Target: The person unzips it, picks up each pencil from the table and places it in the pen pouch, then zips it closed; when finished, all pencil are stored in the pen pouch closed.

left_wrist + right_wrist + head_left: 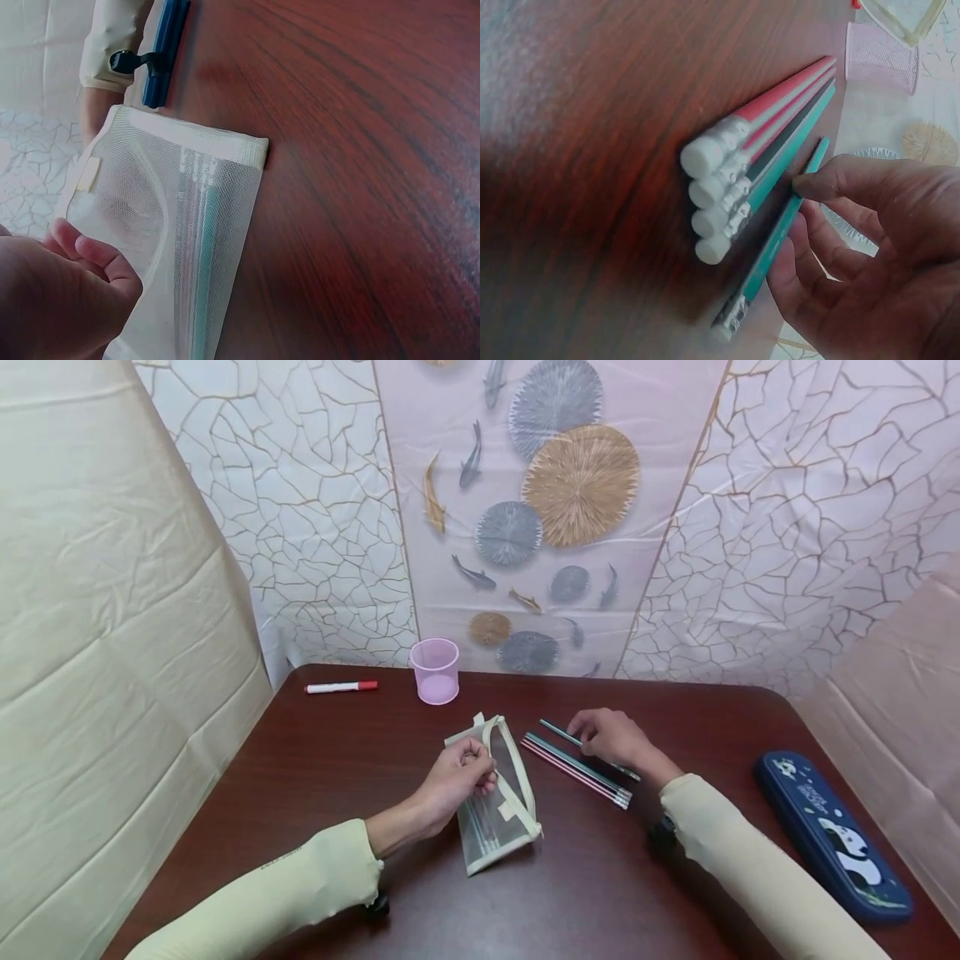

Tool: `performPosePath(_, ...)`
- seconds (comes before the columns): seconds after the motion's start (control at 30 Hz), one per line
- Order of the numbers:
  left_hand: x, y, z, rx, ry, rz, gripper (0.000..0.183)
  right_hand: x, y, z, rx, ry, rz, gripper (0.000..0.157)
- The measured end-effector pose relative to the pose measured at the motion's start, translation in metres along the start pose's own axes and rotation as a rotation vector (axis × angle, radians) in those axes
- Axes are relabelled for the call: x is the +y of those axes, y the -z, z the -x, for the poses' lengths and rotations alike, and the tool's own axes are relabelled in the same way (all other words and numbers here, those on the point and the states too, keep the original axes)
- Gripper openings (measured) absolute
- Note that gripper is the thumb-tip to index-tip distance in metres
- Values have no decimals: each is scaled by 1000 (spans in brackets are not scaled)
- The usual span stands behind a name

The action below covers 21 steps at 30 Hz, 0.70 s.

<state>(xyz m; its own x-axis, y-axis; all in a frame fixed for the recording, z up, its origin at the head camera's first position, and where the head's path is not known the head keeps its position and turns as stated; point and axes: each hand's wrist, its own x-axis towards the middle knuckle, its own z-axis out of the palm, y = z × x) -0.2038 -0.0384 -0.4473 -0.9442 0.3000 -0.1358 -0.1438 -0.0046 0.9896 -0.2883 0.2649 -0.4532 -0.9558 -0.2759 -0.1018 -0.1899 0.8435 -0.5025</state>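
My left hand (457,772) grips the edge of the zip opening of a white mesh pencil pouch (513,770), which gapes on its right side. Through the mesh, red and green pencils (202,247) show inside. Between thumb and fingers, my right hand (611,739) pinches a green pencil (776,244) with a white eraser end, close over the table. Beside it lies a row of pencils (573,768), two red-and-white striped and two green, their erasers toward the right wrist camera.
A pink mesh cup (435,672) stands at the table's back edge. To its left lies a white marker with a red cap (341,687). A dark blue panda pencil case (832,835) is at the right edge of the brown table (315,760).
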Motion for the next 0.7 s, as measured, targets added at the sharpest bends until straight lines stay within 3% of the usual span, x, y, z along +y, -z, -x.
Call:
performPosePath(0.2, 0, -5, 0, 9, 8, 33, 5, -8, 13, -5, 58, 25, 21, 26)
performPosePath(0.4, 0, -6, 0, 7, 5, 40, 5, -38, 22, -2, 186, 112, -41, 33)
performPosePath(0.57, 1, -6, 0, 6, 6, 38, 4, -66, 17, 8, 260, 142, -249, 36)
performPosePath(0.7, 2, -6, -1, 4, 6, 38, 4, -84, 10, 16, 269, 140, -512, 39)
